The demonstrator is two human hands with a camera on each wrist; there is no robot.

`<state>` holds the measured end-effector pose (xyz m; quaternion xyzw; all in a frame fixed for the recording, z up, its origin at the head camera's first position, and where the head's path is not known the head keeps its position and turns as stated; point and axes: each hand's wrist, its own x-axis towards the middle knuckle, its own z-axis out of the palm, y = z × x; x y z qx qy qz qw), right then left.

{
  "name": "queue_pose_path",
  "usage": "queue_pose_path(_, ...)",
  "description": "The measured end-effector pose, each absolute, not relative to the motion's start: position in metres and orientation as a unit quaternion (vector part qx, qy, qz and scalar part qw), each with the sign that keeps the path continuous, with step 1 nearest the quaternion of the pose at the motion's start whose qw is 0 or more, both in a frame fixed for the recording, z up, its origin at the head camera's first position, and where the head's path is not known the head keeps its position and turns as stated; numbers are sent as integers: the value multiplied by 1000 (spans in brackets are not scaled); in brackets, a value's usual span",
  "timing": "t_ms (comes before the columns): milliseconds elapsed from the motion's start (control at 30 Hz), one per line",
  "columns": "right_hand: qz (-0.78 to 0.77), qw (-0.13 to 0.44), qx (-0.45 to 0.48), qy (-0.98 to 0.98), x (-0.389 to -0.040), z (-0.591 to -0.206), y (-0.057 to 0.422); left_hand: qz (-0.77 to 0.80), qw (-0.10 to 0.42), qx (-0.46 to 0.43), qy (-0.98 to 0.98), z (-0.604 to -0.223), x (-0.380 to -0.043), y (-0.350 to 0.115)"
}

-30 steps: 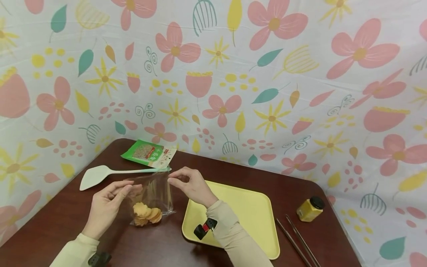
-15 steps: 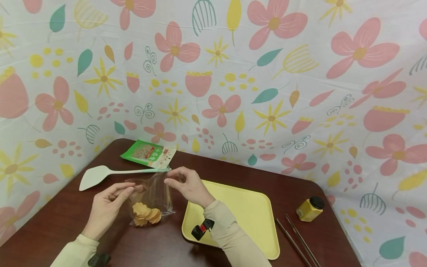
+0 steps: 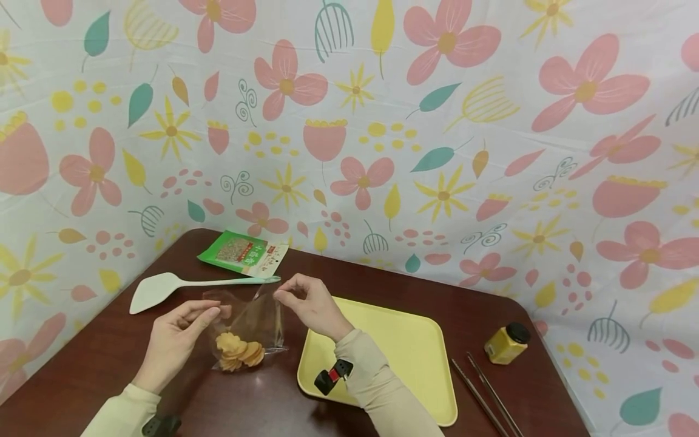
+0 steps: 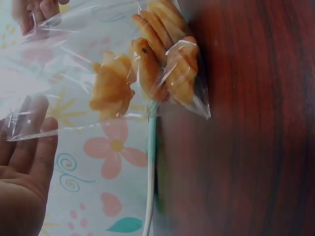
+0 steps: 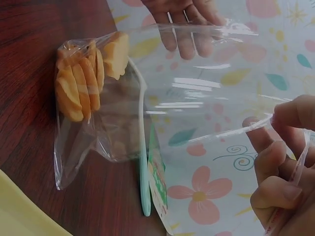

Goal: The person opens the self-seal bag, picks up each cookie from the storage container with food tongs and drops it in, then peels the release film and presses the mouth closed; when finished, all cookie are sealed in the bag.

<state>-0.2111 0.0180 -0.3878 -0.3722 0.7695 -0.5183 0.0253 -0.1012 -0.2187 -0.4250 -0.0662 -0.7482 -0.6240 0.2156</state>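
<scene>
A clear plastic bag (image 3: 253,318) with several scalloped biscuits (image 3: 232,345) in its bottom stands on the dark table, its upper part held between both hands. My left hand (image 3: 177,337) pinches the bag's left edge; in the left wrist view its fingers (image 4: 37,152) show through and below the film. With thumb and fingertip my right hand (image 3: 314,303) pinches the opposite upper edge. In the right wrist view that hand's other fingers (image 5: 275,191) are curled, and a thin clear strip runs across them. Biscuits (image 5: 83,83) lie overlapped in the bag's lower end.
A yellow tray (image 3: 404,358) lies under my right forearm. Behind the bag are a pale spatula (image 3: 158,290) and a green-and-white packet (image 3: 243,252). At the right stand a black-lidded yellow jar (image 3: 508,343) and metal tongs (image 3: 486,391). A flowered cloth (image 3: 349,139) hangs behind.
My right hand shifted slightly left, then back right, and the bag's upper part now looks a little more spread than half a second ago. The left hand stays nearly still.
</scene>
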Motion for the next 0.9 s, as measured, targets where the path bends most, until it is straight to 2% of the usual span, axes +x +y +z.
queue_pose_path(300,-558,38,-367,743,-196,-364,26,-637,209,-63,-739,-426,-101,-223)
queue_pose_path(467,-554,73,-365,744,-195,-356,28,-650,211,-69,-727,-427,-102,-224)
queue_pose_path(633,-549,76,-376,743,-205,-365,30,-661,210,-80,-716,-426,-104,-223)
queue_pose_path(900,-543,42,-375,750,-220,-385,32,-642,213,-69,-733,-426,-104,-222)
